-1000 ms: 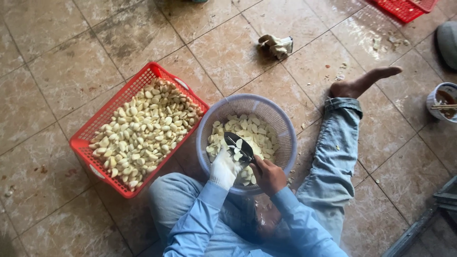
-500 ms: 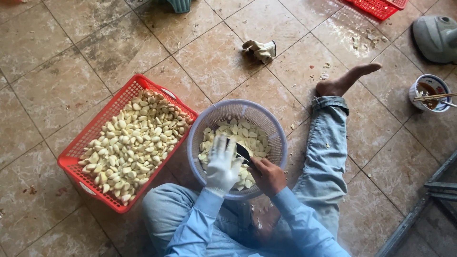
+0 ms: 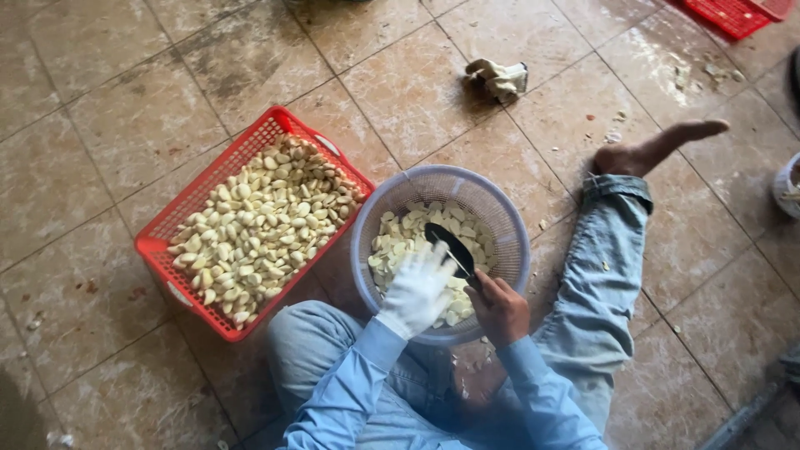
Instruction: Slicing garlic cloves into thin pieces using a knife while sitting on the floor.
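A dark-bladed knife sits just right of the frame's centre, its blade angled up and left over the pale peeled garlic cloves in the round lavender mesh basket. The right hand, bare, is closed around the knife handle at the basket's lower right rim. The left hand, in a white glove, lies just left of the blade with fingers spread over the cloves; whether it pinches a clove I cannot tell. To trim well here, the gloved fingers should stay clear of the edge, the blade should work in short strokes, and the basket should stay steady between the legs. At centre left, a red plastic crate heaped with more cloves touches the basket. A crumpled rag lies at upper centre, and a bare foot rests on the tiled floor at upper right.
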